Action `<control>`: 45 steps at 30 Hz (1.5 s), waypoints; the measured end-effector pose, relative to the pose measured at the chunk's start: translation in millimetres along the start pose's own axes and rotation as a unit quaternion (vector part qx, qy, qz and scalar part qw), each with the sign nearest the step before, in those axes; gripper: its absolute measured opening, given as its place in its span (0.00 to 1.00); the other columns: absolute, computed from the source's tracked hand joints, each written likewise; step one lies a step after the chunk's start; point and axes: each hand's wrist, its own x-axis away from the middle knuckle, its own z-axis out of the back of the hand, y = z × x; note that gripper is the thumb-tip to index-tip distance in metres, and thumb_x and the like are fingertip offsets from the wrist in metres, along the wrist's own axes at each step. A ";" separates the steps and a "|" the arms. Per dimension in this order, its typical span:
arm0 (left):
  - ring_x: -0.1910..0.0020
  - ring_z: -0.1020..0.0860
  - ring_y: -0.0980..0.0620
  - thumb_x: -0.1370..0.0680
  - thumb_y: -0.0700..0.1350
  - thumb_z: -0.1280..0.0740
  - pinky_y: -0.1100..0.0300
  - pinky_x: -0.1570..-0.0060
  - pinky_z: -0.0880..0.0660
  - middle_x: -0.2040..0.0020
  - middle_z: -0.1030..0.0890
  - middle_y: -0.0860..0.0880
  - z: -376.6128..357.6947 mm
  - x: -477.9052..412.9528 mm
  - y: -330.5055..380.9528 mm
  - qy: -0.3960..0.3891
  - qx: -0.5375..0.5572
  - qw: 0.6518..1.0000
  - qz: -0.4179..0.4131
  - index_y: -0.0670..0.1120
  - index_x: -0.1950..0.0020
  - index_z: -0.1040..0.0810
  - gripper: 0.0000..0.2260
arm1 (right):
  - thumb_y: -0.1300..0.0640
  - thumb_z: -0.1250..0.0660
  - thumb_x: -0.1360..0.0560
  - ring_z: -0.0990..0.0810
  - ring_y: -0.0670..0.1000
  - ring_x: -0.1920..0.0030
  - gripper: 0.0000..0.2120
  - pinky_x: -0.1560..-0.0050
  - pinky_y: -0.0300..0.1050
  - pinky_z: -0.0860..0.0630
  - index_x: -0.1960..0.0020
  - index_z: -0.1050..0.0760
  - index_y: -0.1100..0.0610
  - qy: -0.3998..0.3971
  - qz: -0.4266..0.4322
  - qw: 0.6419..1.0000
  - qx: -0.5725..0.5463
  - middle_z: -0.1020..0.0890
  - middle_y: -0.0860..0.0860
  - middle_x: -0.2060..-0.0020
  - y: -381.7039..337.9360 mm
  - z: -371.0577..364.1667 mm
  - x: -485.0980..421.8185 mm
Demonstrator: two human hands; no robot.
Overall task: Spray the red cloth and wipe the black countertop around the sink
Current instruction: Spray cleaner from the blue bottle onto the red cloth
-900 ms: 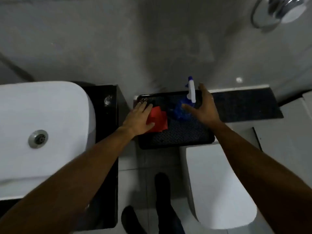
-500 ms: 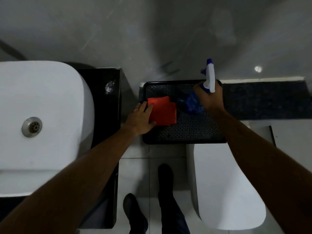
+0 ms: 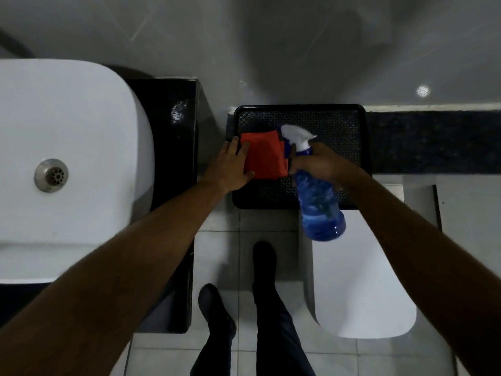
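A folded red cloth point(image 3: 264, 154) lies on a black patterned tray point(image 3: 336, 126). My left hand point(image 3: 233, 165) rests flat on the cloth's left edge, fingers spread. My right hand point(image 3: 317, 164) grips the neck of a blue spray bottle point(image 3: 318, 207) with a white trigger head, held tilted above the tray, its nozzle over the cloth's right side. The black countertop point(image 3: 173, 137) runs along the right side of the white sink point(image 3: 67, 169) at the left.
A white toilet point(image 3: 360, 280) stands below the tray at the right. A dark speckled ledge point(image 3: 433, 142) runs to the right behind it. My legs and dark shoes point(image 3: 263, 256) stand on the tiled floor between countertop and toilet. A grey wall lies behind.
My right hand has lifted the spray bottle off the tray and tilted it toward me, the nozzle now over the cloth. My left hand has slid further onto the cloth.
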 end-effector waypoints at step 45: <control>0.24 0.41 0.35 0.25 0.63 0.34 0.38 0.32 0.33 0.18 0.54 0.43 -17.3 13.4 7.0 0.014 0.036 0.999 0.021 0.50 0.20 0.51 0.41 | 0.55 0.29 0.43 0.16 0.57 0.61 0.09 0.60 0.53 0.18 0.63 0.22 0.55 0.171 -0.095 0.978 0.068 0.17 0.53 0.68 69.1 -39.9 33.6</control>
